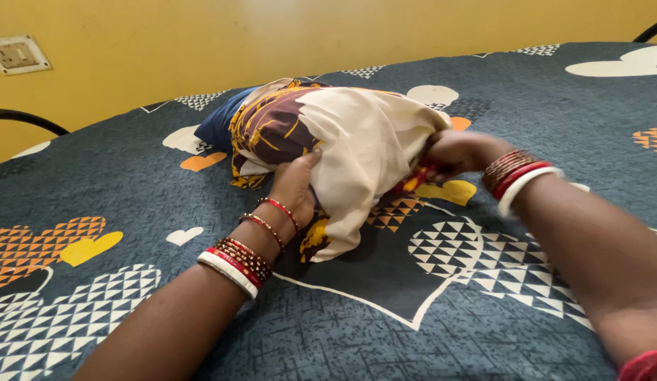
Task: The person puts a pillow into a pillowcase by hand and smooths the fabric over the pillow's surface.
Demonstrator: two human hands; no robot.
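- Pillow: a dark blue pillow lies on the bed, toward the yellow wall. Only its far-left end shows bare; the rest is hidden under cloth.
- Pillowcase: a cream cover printed in maroon and yellow is bunched over the near and right part of the pillow. Its loose mouth hangs down toward the person, just in front of the pillow.
- Left hand: closed on the cover's fabric at the pillow's near side, fingers curled into the cloth, thumb up against it.
- Right hand: at the pillow's right end, clenched around a gathered fold of the cover. The fingertips are buried in cloth, so the exact hold cannot be told.
- Bed sheet: grey-blue, with white, orange and yellow heart shapes; it carries the pillow and runs out on all sides of it.
- Step in hand, as a judgement: the cover sits partway along the pillow, both hands working it. Whether it is going on or coming off cannot be told.
- Next move, as a judgement: either way it calls for both hands to pull evenly along the pillow's length, re-gripping the bunched cloth so that it slides rather than snags.
- Wall socket: on the wall, well left of the pillow.
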